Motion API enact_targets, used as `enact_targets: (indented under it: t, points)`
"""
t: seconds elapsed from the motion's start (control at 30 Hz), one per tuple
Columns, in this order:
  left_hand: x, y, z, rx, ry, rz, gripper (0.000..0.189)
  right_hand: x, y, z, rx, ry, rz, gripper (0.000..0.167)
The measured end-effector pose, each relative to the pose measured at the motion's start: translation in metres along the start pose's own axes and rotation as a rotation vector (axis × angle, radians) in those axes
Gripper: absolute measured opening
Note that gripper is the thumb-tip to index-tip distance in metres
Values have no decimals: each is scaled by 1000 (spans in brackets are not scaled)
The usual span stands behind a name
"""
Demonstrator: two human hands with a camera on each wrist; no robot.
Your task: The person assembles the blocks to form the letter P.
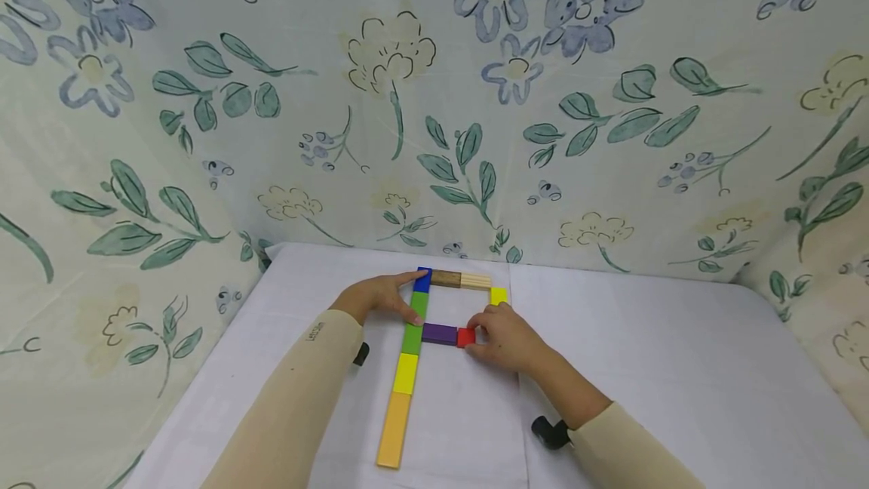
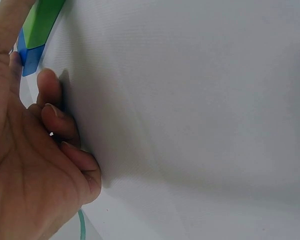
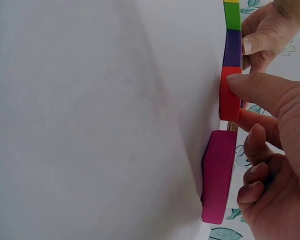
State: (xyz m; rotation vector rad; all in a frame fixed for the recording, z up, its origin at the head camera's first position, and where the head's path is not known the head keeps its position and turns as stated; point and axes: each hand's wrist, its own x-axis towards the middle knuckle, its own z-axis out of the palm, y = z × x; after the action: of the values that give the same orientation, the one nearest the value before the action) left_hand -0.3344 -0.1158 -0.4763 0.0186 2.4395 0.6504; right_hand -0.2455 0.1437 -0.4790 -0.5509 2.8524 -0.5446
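My right hand pinches a red block between thumb and finger, against the end of a purple block. A magenta block lies beside that hand in the right wrist view; the hand hides it in the head view. My left hand reaches along a column of blocks, its index finger touching the blue block at the top and its thumb on the green blocks. In the left wrist view its other fingers are curled with nothing in them.
Down the column follow a yellow block and a long orange block. A brown block and a pale ridged block form the top row, with another yellow block at its right. White cloth covers the table; floral fabric hangs behind.
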Motion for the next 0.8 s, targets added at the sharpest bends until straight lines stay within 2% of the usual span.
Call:
enact_targets:
  t: [0.8]
  points:
    - [1,1,2,6,10,-24,113,3,0,3,-13,3,-9,31]
